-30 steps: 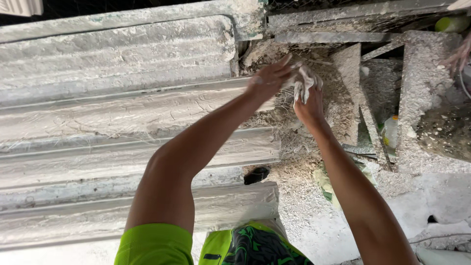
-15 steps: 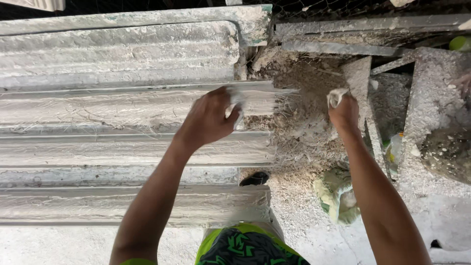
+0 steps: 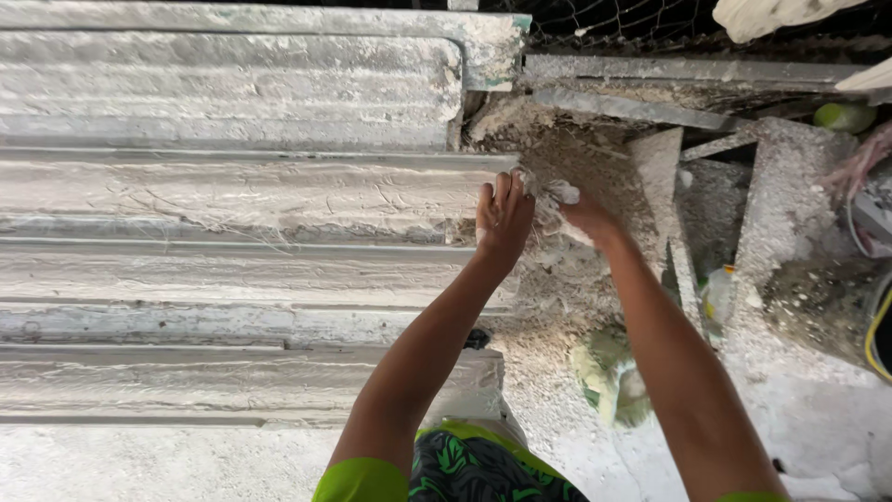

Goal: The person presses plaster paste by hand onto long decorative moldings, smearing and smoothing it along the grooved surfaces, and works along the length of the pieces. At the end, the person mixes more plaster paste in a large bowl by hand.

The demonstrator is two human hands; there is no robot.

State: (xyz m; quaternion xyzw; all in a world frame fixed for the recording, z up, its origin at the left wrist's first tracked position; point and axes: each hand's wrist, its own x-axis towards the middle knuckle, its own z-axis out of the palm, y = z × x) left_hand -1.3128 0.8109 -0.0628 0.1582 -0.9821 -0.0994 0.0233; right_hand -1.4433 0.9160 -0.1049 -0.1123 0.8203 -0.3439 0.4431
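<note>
My left hand (image 3: 503, 218) and my right hand (image 3: 583, 217) are close together over the right end of long white moulded strips (image 3: 232, 200) laid side by side. Between the two hands is a small wad of whitish fibre (image 3: 550, 193), pinched in the fingers of my right hand and touched by the fingertips of my left. The wad hangs just off the end of the second strip, above rubble and dust.
Broken grey slabs (image 3: 780, 200) and plaster debris lie to the right. A green-white lump (image 3: 609, 372) sits on the dusty floor below my right forearm. A small bottle (image 3: 717, 293) leans by a slab. Wire mesh (image 3: 604, 19) runs along the top.
My left hand left the strip end and moved right to meet my right hand. Both hands now sit together on the fibre wad. The view also shifted slightly.
</note>
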